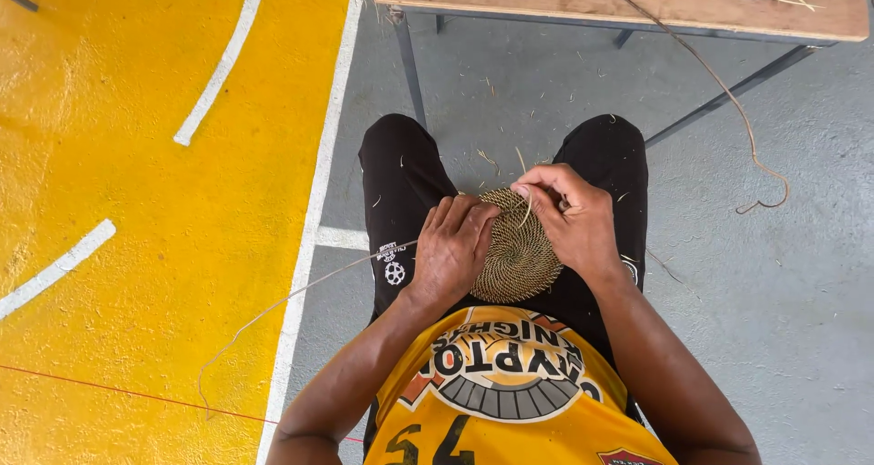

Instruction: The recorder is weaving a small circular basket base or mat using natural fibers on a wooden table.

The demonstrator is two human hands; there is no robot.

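I take the woven coil disc [519, 257] as my landmark; it rests on my lap, between the black-shorts thighs [401, 178], just beyond the yellow jersey [510, 401].

Progress, judged from how it lies: the disc is a flat round spiral w/ many tight rows already stitched, so the base looks well along. No walls rise from it yet, and loose fibre ends are unworked, so I reckon plenty is left.

Left hand [452, 251] lies flat over the disc's left edge, fingers spread and pressing down, thumb side toward the jersey; it steadies the disc rather than grips it. A long thin strand [300, 292] runs out from under that hand, away to the left of the disc, and curls over the yellow painted floor [137, 247].

Right hand [574, 219] sits on the disc's far-right rim, wrist bent, fingers curled in narrow, pinching a pale fibre end [528, 208] at the rim. Can't tell if a needle or awl is in that pinch.

Beyond the disc, grey floor [774, 292] w/ scattered fibre scraps. Farther off, a wooden bench [637, 5] on metal legs; from its top a long cane strand [728, 101] drops and hooks to the far right of the disc. More pale strips lie on the bench top, partly cut off by the frame edge.
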